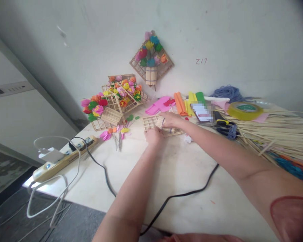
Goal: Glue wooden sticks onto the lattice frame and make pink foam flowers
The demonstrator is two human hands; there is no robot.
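From where I stand, the piece in hand looks partway made. A pale, grid-shaped wooden lattice [148, 123] lies flat on the whitish table [187, 178], and across it sits a bundle of short pale sticks [169, 129] bound with purplish cord. The left hand [154, 135] is at the lattice's near left edge, beside the bundle; the right hand [168, 119] reaches over the bundle, fingers bent down. Whether either grips or only presses, I can't tell, nor whether the bundle is fastened on.

So grid and bundle are done, I'd judge, but I see no flowers on them. The diamond-hung lattice piece with bright flowers [151, 62] on the wall has all three. Loose pink, orange and yellow flowers on thin stems [116, 132] lie to the left, apart from the lattice.
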